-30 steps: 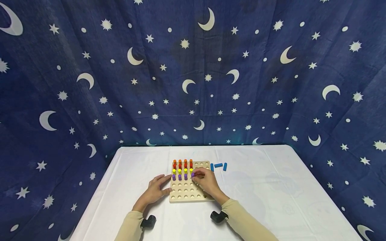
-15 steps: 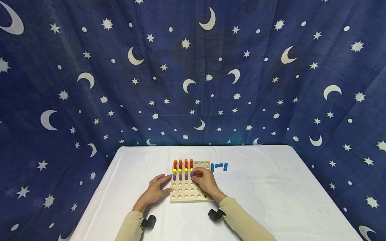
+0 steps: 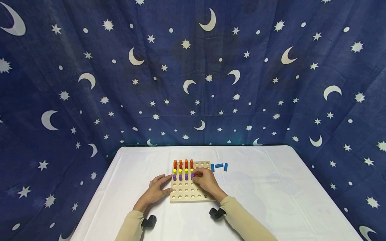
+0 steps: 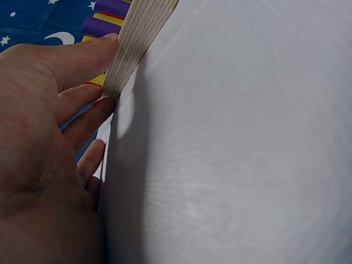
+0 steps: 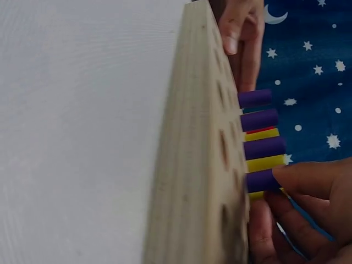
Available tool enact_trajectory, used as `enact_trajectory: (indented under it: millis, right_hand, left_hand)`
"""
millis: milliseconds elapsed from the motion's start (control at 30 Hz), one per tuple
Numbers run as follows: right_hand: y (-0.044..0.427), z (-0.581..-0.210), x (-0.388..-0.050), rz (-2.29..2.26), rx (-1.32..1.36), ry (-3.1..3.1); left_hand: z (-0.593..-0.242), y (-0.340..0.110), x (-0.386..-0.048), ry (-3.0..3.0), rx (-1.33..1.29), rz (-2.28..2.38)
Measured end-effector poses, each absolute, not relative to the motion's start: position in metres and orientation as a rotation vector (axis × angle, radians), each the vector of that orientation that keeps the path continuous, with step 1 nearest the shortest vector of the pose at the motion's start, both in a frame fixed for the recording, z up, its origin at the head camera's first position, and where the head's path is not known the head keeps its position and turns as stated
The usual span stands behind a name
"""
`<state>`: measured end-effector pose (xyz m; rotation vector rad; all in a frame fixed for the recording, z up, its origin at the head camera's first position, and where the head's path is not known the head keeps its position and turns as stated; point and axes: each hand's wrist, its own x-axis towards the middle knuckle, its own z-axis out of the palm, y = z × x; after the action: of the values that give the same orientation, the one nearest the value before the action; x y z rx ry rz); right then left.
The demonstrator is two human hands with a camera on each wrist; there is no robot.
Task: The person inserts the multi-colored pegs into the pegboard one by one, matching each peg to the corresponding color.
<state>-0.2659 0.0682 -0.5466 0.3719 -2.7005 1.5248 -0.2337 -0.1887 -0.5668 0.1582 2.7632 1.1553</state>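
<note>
A wooden pegboard (image 3: 181, 200) lies on the table, with rows of orange, red, yellow and purple pegs standing in its far left part. My right hand (image 3: 208, 180) pinches a purple peg (image 5: 260, 180) at the right end of the purple row. That peg stands level with the other purple pegs (image 5: 264, 147) in the right wrist view and meets the board's face. Along the board's left edge, the fingertips of my left hand (image 3: 155, 191) touch the wood, its fingers extended. The left wrist view has the thumb and fingers against the layered side (image 4: 135, 47).
Several blue pegs (image 3: 218, 165) lie loose on the white tablecloth (image 3: 256, 187) just right of the board. Bare holes show in the board's near rows and far right corner. A dark blue curtain (image 3: 193, 67) with moons and stars hangs behind the table.
My right hand has moved slightly left and then down with the purple peg, which now sits in line with its row. The left hand stays where it was.
</note>
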Motion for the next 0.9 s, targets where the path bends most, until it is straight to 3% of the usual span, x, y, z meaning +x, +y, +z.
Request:
enact_trajectory:
  millis: [533,900]
  right_hand:
    - [0.104,-0.502,-0.263,1.515,0.344,-2.617]
    - [0.14,-0.5,-0.273,1.576,0.303,-2.539]
  left_hand:
    - [-0.565,-0.188,-0.234,2.756,0.163,1.159]
    - [-0.565,-0.188,-0.233,2.752,0.155,1.157]
